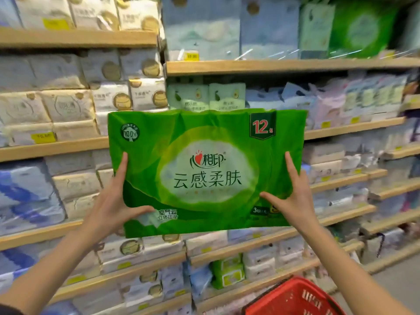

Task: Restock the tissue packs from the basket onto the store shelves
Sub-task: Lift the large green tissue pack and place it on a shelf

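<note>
1. slippage is my first worry: the pack (206, 171) hangs in the air in front of the shelves (56, 147), upright, print towards me, resting on no board.
2. my left hand (113, 201) grips its lower left edge and my right hand (293, 196) its lower right. each presses a thumb on the front and lays an index finger (122, 164) straight up the side. the other fingers are behind the pack, so i cannot tell how they lie.
3. both grips sit low on glossy film, and the upper half stands free above them. i judge it could tip forward or slide through my hands if i lift fast.
4. crowding comes next: the shelves near the pack look full of pale packs (68, 105). forcing this one in where there is no gap could knock neighbours off.
5. a twin pack (361, 30) in the same green stands on the top shelf (295, 64) at the right. that reads as the home spot, but it is a high reach and blurred, so i cannot tell whether there is room beside it.
6. the basket (293, 296) is red, at lower right, well below the pack. only its rim and part of a wall show, and i cannot tell what is in it. a dropped pack could hit it or the floor.
</note>
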Action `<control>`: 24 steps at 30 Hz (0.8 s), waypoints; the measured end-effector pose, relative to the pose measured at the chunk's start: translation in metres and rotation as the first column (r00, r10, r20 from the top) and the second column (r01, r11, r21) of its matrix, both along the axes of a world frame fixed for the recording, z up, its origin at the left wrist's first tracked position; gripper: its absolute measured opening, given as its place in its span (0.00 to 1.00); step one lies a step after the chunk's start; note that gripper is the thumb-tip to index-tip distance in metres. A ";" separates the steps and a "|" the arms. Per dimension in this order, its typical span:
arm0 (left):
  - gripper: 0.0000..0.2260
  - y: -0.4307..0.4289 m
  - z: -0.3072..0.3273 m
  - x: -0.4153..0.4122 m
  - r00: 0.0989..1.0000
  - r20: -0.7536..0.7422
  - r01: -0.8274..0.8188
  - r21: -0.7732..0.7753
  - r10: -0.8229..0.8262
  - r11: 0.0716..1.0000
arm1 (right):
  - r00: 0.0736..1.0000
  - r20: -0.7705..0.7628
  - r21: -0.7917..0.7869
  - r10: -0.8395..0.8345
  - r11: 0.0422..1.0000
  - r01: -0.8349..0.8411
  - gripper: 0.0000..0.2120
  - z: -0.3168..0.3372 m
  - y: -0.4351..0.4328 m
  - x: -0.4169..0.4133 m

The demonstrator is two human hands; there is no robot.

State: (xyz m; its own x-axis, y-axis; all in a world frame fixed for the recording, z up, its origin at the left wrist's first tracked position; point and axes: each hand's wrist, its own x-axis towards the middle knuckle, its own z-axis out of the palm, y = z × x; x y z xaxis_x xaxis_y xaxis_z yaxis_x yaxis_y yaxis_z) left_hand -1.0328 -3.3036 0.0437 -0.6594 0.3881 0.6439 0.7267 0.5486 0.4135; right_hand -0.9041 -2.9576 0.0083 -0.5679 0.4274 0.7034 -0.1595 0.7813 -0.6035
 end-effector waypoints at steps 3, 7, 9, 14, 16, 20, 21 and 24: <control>0.57 0.059 0.038 0.004 0.995 -0.082 0.052 0.008 -0.051 0.999 | 0.993 -0.058 0.031 -0.103 0.994 0.105 0.51 0.041 0.049 0.029; 0.59 0.154 0.078 0.019 0.973 -0.188 0.149 0.056 -0.136 0.987 | 0.971 -0.139 0.073 -0.196 0.975 0.208 0.51 0.084 0.124 0.075; 0.58 0.206 0.094 0.029 0.957 -0.234 0.197 0.082 -0.174 0.977 | 0.955 -0.180 0.090 -0.237 0.963 0.256 0.50 0.103 0.166 0.100; 0.57 0.343 0.123 0.058 0.904 -0.322 0.338 0.141 -0.280 0.931 | 0.907 -0.239 0.138 -0.347 0.912 0.386 0.50 0.142 0.277 0.169; 0.58 0.393 0.132 0.068 0.889 -0.335 0.381 0.165 -0.312 0.910 | 0.889 -0.258 0.161 -0.378 0.891 0.425 0.50 0.156 0.316 0.192; 0.57 0.476 0.150 0.079 0.869 -0.333 0.444 0.201 -0.366 0.873 | 0.865 -0.274 0.168 -0.419 0.865 0.473 0.50 0.176 0.383 0.219; 0.57 0.493 0.154 0.080 0.865 -0.341 0.450 0.200 -0.369 0.870 | 0.859 -0.283 0.162 -0.426 0.862 0.480 0.50 0.179 0.400 0.222; 0.59 0.543 0.170 0.080 0.863 -0.342 0.450 0.189 -0.371 0.873 | 0.851 -0.311 0.151 -0.424 0.862 0.484 0.50 0.184 0.449 0.221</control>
State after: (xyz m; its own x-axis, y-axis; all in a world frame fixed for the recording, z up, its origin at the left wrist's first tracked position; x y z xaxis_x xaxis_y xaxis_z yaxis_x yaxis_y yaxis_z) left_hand -0.9524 -2.7605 0.2135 -0.2478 0.3791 0.8915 0.9686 0.0777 0.2362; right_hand -0.6829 -2.5083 0.1925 -0.1329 0.4128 0.9011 0.1196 0.9092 -0.3989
